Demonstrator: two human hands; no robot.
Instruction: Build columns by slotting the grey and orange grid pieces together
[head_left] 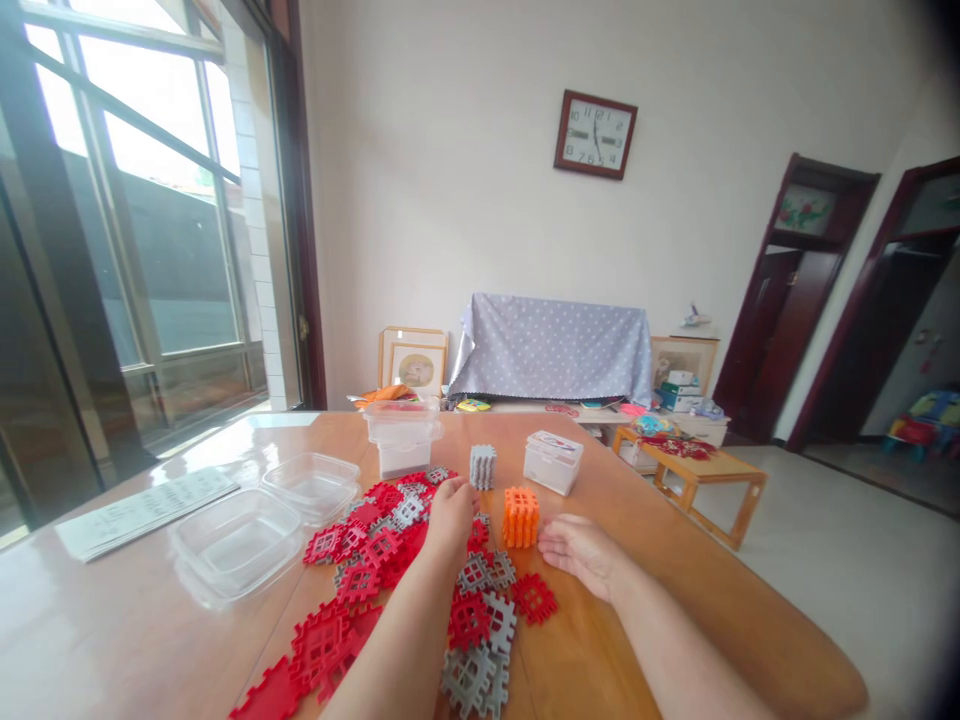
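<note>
My left hand is over the far part of a pile of interlocking plastic tiles. Its fingers curl down away from me, and whether they hold a tile is hidden. Red tiles and grey tiles lie mixed and overlapping in the pile. An upright stack of orange tiles stands between my hands. Just right of that stack, my right hand has its fingers stretched out with nothing visible in them. A neat stack of grey tiles stands farther back. One red tile lies nearest my right hand.
Clear plastic containers sit on the left of the wooden table, beside a written sheet. A tall clear box and a lidded white box stand at the back. A low wooden table is beyond, right.
</note>
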